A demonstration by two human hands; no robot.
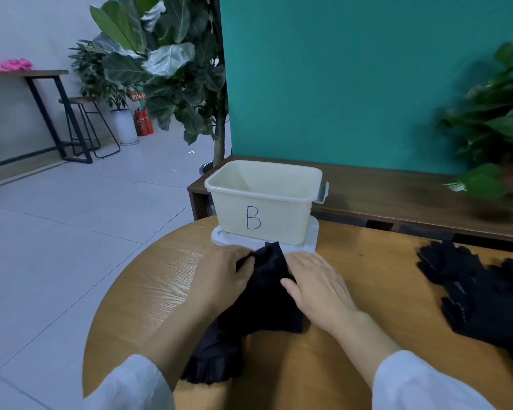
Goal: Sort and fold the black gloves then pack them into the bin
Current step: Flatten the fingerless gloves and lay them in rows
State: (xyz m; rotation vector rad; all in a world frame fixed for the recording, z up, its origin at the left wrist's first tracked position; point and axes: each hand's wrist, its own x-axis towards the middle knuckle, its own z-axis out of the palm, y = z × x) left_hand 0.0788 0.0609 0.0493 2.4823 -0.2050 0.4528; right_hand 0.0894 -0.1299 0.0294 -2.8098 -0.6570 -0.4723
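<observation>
Far left, a tall dark-framed side table [27, 74] stands against the wall with something pink [15, 64] lying on top, and a stool [85, 125] is tucked beside it. Next comes a big-leafed potted plant [166, 63], with red fire extinguishers [142, 121] on the floor behind it.

On the round wooden table [148, 279] the left hand [222, 275] rests on the left side of a black glove [268, 294], its fingertips curled over and pinching the cloth near the far end. The glove lies lengthwise away from the person, its far tip lifted and just touching the white lid [310, 242] under the bin. A second black glove [212, 361], fingers pointing toward the person, lies partly under the left forearm and appears to overlap the first one (where one ends and the other begins is hard to tell, black on black).

The cream bin [264, 202], marked with a handwritten "B", sits on that lid at the table's far edge; what shows of its inside is bare.

The right hand [319, 284] lies flat, fingers straight and together, pressing on the right side of the glove.

Well to the right, a loose pile of black gloves [483, 294] sits near the table's right edge. Beyond it a low dark wooden bench [397, 190] runs along a teal wall [353, 78], with a blurred leafy plant [498, 128] at the far right.
</observation>
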